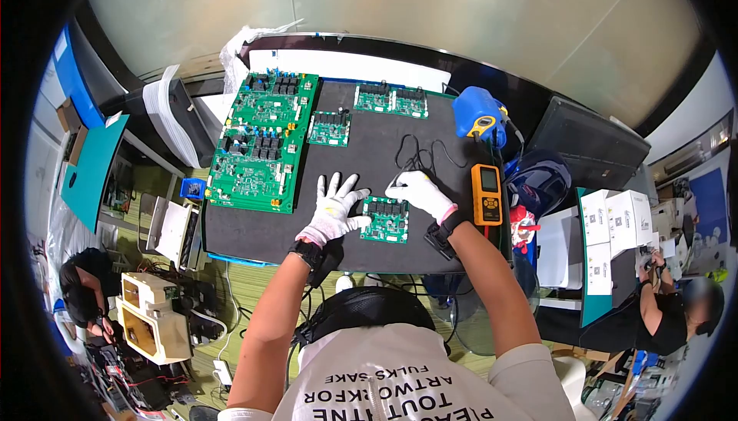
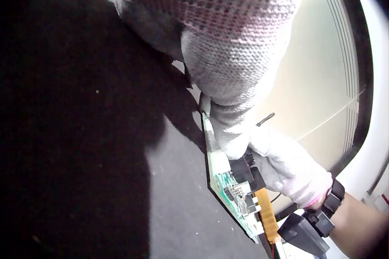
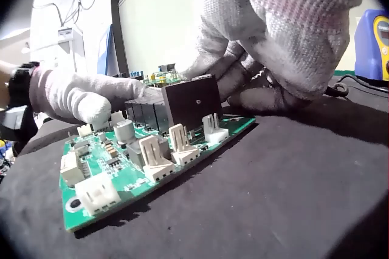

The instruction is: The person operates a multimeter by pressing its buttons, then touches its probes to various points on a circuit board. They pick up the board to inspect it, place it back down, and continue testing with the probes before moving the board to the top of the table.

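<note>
A small green circuit board [image 1: 385,220] with a row of black relays [image 3: 149,110] and white connectors [image 3: 97,193] lies on the dark mat in front of the person. Both hands wear white knit gloves. My left hand [image 1: 337,210] rests on the mat at the board's left side, fingers spread, its thumb [image 2: 234,140] on the board's edge. The right hand [image 1: 421,193] is at the board's far right corner with fingers curled. In the right wrist view its fingertips are at the board's far edge behind the relays, which partly hide them.
Two large green boards [image 1: 257,144] lie at the left, with a small board [image 1: 329,128] beside them and two more [image 1: 390,101] at the back. An orange meter [image 1: 487,194], a blue soldering station [image 1: 480,116] and a black cable [image 1: 419,152] are on the right.
</note>
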